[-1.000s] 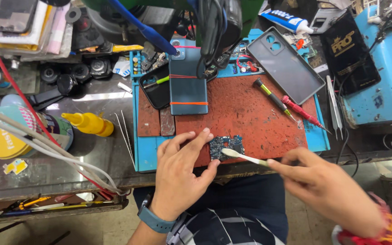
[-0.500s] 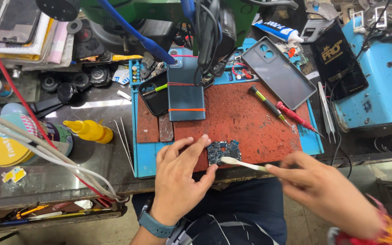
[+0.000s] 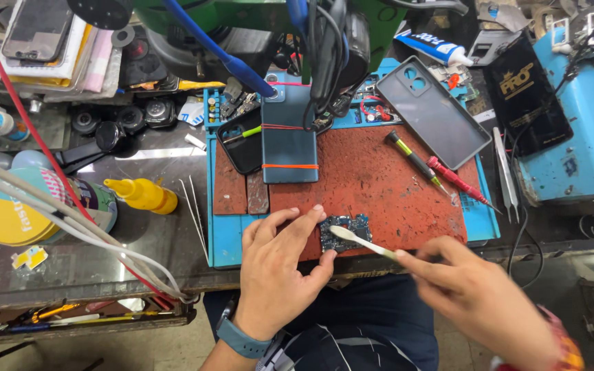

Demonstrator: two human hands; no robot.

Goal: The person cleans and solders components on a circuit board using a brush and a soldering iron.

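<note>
Meanwhile left hand (image 3: 276, 275) pinches blue circuit board (image 3: 345, 232); right hand (image 3: 476, 295) grips white brush (image 3: 362, 242).

The scene is bright and evenly lit from above, colours vivid and shadows short and soft. A white streak of glare lies on the dark bench (image 3: 152, 154) up and left of the left hand (image 3: 276, 275). The right hand (image 3: 476, 295) is slightly motion-blurred; straight edges bow near the frame borders.
</note>
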